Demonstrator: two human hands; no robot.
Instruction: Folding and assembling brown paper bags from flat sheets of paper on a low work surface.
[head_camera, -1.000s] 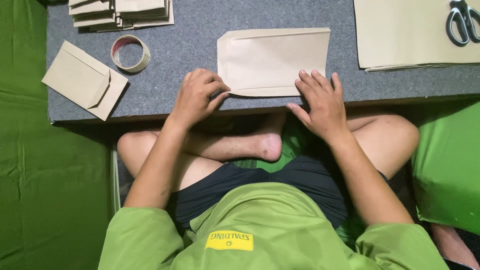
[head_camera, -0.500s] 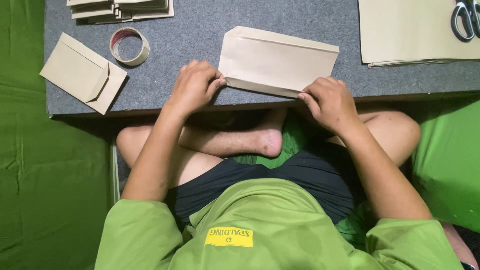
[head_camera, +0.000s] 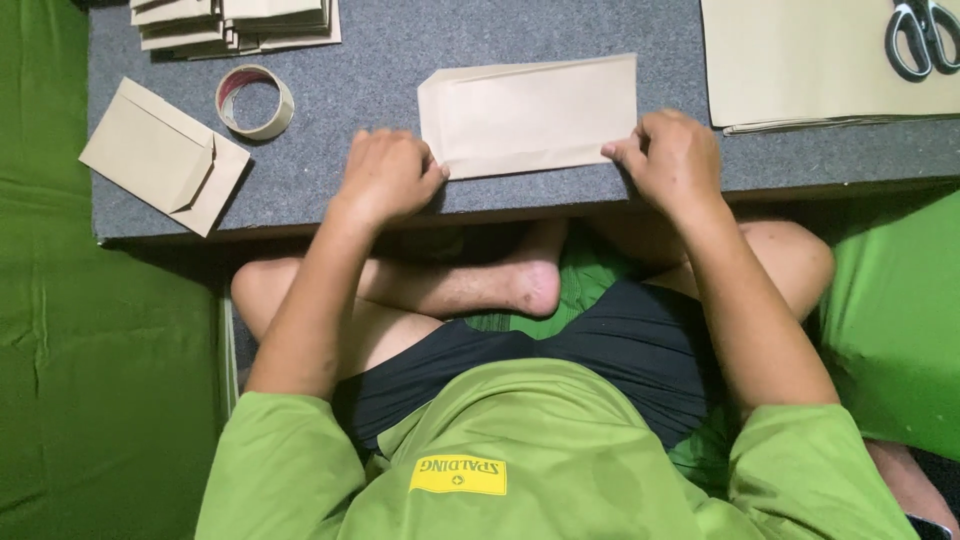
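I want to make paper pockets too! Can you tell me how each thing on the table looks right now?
Folded brown paper: flat, pinched at both lower corners.
Left hand: gripping its left corner.
Right hand: gripping its right corner.
Finished envelope: flap closed, lying apart.
Tape roll: lying flat, unused.
Scissors: closed, resting on paper sheets.
Envelope stack: piled.

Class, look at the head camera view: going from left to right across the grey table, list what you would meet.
Finished envelope → tape roll → left hand → folded brown paper → right hand → stack of brown sheets → scissors. The envelope pile at the far edge overlaps several of these, so it is left out.
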